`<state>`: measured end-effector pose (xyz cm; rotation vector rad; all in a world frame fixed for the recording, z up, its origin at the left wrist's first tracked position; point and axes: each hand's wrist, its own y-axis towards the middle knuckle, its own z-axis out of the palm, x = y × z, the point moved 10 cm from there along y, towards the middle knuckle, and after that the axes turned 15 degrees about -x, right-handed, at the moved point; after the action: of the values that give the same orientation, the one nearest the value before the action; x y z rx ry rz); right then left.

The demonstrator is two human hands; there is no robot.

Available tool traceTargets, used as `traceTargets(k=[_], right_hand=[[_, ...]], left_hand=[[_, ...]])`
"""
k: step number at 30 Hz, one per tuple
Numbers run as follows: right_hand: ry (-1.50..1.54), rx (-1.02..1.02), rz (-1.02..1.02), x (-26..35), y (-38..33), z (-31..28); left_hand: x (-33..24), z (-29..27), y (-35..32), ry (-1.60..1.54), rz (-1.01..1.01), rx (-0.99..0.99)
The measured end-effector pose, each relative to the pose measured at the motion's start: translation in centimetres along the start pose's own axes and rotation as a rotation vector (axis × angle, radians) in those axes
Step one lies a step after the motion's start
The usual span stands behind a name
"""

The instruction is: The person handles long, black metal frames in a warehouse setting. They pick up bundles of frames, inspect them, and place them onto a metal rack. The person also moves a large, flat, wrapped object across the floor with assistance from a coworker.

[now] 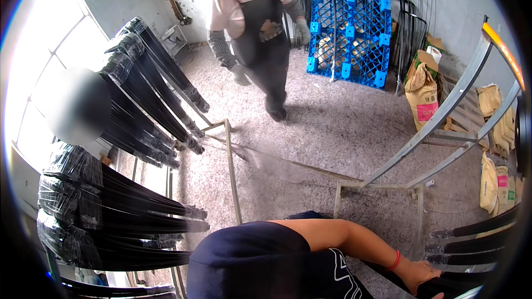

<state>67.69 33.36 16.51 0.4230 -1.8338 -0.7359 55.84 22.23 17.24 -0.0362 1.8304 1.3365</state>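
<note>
Black plastic-wrapped rod bundle (460, 285) — right hand (418, 277) resting on top, fingers curled.

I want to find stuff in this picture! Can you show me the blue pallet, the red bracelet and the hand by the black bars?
blue pallet (350, 36): head view, middle of its grid.
red bracelet (395, 260): head view, on the band at the wrist.
right hand (419, 277): head view, back of the hand, on the black bars (471, 254).
</note>
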Motion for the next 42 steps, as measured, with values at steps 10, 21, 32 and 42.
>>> traceTargets(k=[10,21,32,42], right_hand=[[0.259,0.105,0.097,7.0,-1.0,-0.8],[0.357,-0.340,-0.410,15.9,0.6,-7.9],[0.051,0.141,-0.357,19.3,0.9,-5.8],[0.097,0.113,-0.306,19.5,0.5,-6.0]], left_hand=[[1.4,-0.2,-0.9,0.001,-0.359,0.097],[1.2,-1.9,1.3,0.228,-0.464,0.197],[1.0,0.1,0.1,0.164,-0.435,0.302],[1.0,0.0,-0.5,0.172,-0.349,0.286]])
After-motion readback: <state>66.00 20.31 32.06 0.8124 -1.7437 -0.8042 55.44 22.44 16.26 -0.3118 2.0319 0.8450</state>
